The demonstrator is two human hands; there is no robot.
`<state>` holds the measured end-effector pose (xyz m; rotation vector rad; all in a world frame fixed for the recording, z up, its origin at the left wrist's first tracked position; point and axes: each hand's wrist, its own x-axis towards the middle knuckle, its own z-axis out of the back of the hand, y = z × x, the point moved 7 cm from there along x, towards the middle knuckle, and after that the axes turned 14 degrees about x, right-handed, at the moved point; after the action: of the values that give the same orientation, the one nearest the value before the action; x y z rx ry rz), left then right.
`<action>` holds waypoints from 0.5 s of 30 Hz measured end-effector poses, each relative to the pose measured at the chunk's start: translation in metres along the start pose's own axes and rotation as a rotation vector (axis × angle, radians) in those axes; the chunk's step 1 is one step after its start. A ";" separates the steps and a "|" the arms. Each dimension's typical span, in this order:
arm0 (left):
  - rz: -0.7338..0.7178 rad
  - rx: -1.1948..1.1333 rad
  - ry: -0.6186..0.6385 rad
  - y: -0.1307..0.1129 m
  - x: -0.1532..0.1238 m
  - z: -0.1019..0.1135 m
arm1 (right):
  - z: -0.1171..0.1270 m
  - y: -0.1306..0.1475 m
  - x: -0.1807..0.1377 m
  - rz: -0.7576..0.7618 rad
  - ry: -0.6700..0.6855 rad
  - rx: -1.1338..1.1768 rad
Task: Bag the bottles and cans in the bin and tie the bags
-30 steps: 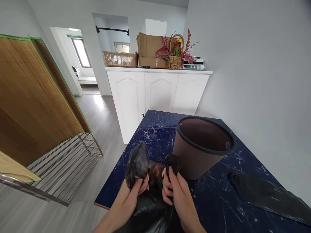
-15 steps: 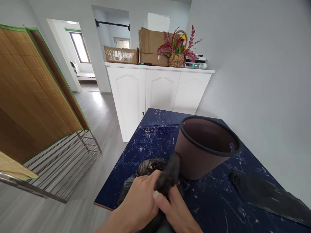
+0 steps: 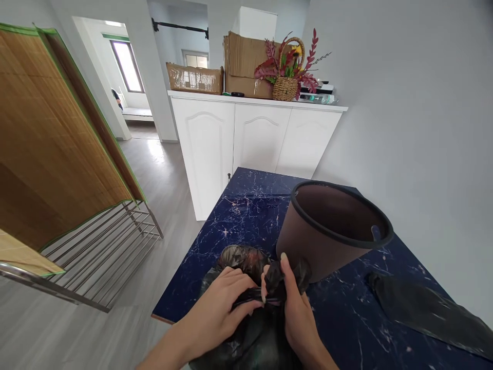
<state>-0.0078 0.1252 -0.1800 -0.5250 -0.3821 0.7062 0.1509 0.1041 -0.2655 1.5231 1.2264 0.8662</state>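
Hands overlapping half a second ago have moved apart at the lower centre of the frame. The left hand [image 3: 223, 308] and right hand [image 3: 299, 311] each have fingers closed in a pinch on the gathered top of a black bag [image 3: 252, 336]. It sits on the blue worktop [image 3: 242, 221], left of a brown bin [image 3: 296, 236].
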 end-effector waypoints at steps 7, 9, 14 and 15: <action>0.197 -0.174 0.042 0.011 0.006 0.014 | -0.033 0.054 -0.018 -0.015 0.376 -0.115; 0.227 -0.224 0.027 0.013 0.007 0.016 | -0.036 0.064 -0.021 0.126 0.492 -0.265; 0.210 -0.305 -0.070 0.009 0.006 0.023 | -0.034 0.069 -0.024 0.506 0.508 -0.520; 0.212 -0.316 -0.081 0.007 0.006 0.023 | -0.034 0.070 -0.024 0.564 0.470 -0.542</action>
<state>-0.0190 0.1415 -0.1646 -0.8462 -0.5227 0.8795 0.1337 0.0866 -0.1883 1.2516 0.7583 1.8421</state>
